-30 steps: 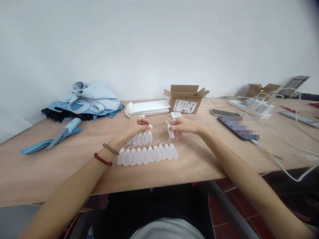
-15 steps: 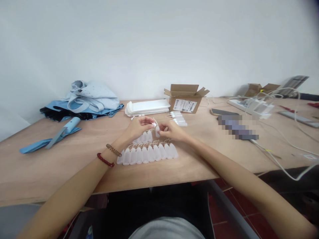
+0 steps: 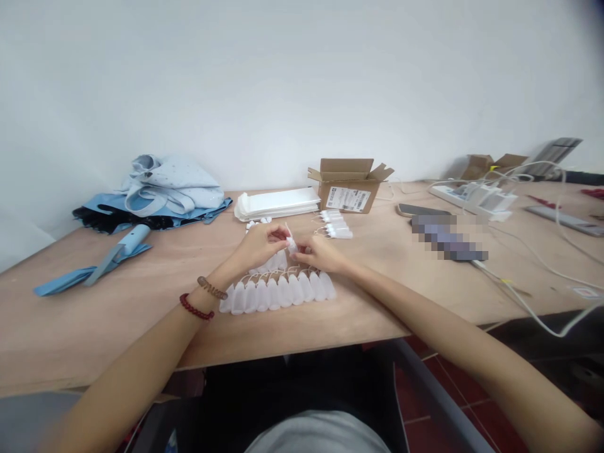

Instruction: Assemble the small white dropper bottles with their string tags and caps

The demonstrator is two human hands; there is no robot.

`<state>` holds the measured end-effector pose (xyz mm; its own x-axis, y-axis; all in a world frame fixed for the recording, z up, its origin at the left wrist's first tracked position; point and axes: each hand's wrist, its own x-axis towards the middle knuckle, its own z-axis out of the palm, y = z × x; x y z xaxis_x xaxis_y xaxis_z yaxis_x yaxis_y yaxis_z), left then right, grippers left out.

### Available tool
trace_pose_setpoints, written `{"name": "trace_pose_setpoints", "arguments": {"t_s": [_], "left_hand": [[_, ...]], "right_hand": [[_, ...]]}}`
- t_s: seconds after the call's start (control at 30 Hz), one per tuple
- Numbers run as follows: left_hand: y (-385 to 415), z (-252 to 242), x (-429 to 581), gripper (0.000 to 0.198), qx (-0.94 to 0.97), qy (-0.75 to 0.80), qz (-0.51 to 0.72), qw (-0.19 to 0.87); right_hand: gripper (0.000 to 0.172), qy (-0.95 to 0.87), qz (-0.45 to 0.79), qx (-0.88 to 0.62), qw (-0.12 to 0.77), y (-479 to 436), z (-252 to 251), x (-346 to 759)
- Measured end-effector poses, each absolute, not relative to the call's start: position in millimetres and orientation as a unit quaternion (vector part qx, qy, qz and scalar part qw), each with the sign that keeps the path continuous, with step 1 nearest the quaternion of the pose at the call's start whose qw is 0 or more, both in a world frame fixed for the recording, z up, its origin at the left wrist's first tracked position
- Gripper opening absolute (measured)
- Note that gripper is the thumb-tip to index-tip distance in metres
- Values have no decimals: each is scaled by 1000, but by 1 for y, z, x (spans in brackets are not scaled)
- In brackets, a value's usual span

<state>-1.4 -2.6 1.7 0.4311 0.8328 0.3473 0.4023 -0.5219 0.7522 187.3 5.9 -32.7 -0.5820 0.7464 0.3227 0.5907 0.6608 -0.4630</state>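
Note:
My left hand (image 3: 258, 245) and my right hand (image 3: 321, 253) meet over the wooden table (image 3: 141, 302), both pinching one small white tag (image 3: 291, 244) with a thin string. Just below them lies a row of several white tags (image 3: 278, 291) with strings, laid side by side, and a second shorter row (image 3: 270, 262) sits partly under my left hand. Two bead bracelets (image 3: 202, 299) circle my left wrist. A few more loose white tags (image 3: 336, 224) lie behind my right hand.
A stack of white sheets (image 3: 278, 203) and an open cardboard box (image 3: 350, 184) stand at the back. Blue cloth and a folded umbrella (image 3: 151, 195) lie at the back left. A phone (image 3: 446, 236), a power strip (image 3: 476, 197) and cables (image 3: 533, 277) cover the right side.
My right hand has moved left from beside the loose tags to meet my left hand, carrying a white tag that both hands now pinch above the rows.

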Motion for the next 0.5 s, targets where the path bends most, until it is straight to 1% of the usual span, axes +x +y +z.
{"name": "trace_pose_setpoints", "arguments": {"t_s": [0.07,0.23,0.3,0.37,0.43,0.5], "left_hand": [[-2,2,-3,17,797,394,358,286],[2,0,-8,20,777,402,365,318],[4,-1,-10,23,755,406,382,346],[5,-2,-11,26,731,405,399,378],[4,-2,-11,28,710,399,418,402],[2,-2,-8,27,698,393,430,417]], "right_hand": [[22,-884,131,-377,242,7,-35,187],[16,-893,67,-365,256,4,-35,189],[19,-883,70,-369,282,1,-31,188],[24,-863,85,-375,327,-3,-26,187],[25,-840,109,-379,373,-5,-22,186],[26,-820,142,-387,398,-6,-21,186]]}}
